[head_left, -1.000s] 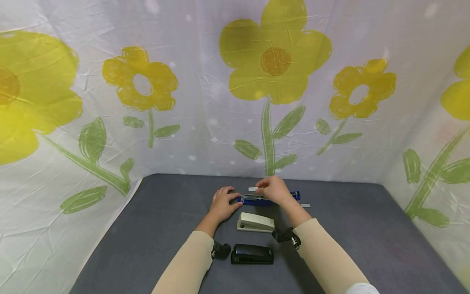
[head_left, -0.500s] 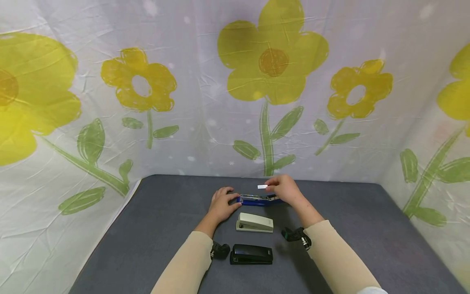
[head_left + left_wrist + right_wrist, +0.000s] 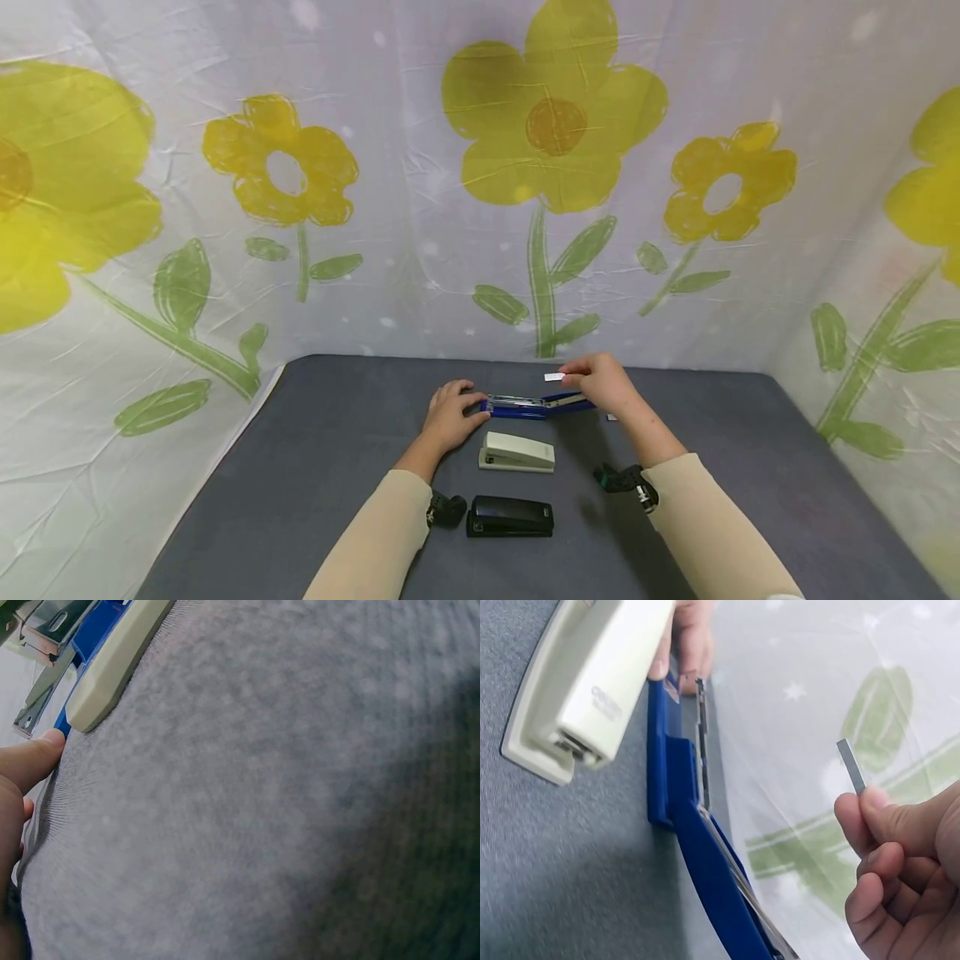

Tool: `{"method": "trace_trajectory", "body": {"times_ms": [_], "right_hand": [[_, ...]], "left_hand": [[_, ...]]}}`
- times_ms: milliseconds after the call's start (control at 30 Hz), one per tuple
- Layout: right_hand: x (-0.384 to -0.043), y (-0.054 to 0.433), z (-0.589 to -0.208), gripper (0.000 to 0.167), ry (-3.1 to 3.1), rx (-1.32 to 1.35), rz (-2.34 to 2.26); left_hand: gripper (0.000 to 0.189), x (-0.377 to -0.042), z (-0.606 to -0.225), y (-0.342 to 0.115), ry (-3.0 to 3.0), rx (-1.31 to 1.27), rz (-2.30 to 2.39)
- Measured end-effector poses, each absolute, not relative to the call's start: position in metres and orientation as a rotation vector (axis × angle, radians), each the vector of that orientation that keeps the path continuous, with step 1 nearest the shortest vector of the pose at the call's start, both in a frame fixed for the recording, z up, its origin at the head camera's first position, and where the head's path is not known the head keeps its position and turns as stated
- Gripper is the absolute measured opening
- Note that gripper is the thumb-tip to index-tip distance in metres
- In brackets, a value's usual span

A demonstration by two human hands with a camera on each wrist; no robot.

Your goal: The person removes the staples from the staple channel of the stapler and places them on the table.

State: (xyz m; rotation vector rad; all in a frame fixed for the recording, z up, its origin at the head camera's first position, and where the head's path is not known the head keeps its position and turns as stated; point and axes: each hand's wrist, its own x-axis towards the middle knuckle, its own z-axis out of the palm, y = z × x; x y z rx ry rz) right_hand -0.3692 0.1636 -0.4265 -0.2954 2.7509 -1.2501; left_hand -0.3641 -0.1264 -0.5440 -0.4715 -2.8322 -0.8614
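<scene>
A blue stapler (image 3: 517, 409) lies at the far middle of the table, its top arm swung back to the right so the metal staple channel shows. My left hand (image 3: 451, 418) holds the stapler's left end between thumb and fingers. In the right wrist view, the thumb and fingertips of that hand (image 3: 694, 641) lie at the end of the blue base. Above the swung-back arm, my right hand (image 3: 606, 385) pinches a short strip of staples (image 3: 553, 377) between thumb and forefinger. The strip (image 3: 851, 766) sticks out from the fingertips, apart from the stapler.
A cream stapler (image 3: 517, 453) stands just nearer than the blue one, and a black stapler (image 3: 512, 517) nearer still, between the forearms. A small pale piece (image 3: 611, 417) shows beside the right wrist. The flowered cloth (image 3: 420, 275) rises behind the dark table (image 3: 315, 467).
My right hand has moved right and lifted with the staple strip away from over the channel, uncovering the stapler's opened arm. My left hand stays at the blue stapler's left end.
</scene>
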Motion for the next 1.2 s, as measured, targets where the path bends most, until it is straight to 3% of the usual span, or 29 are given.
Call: {"method": "trace_trajectory", "body": {"times_ms": [1200], "right_hand": [[-0.346, 0.249, -0.421, 0.026, 2.909, -0.160, -1.212]], "left_hand": [[0.036, -0.360, -0.539, -0.126, -2.816, -0.487, -0.875]]}}
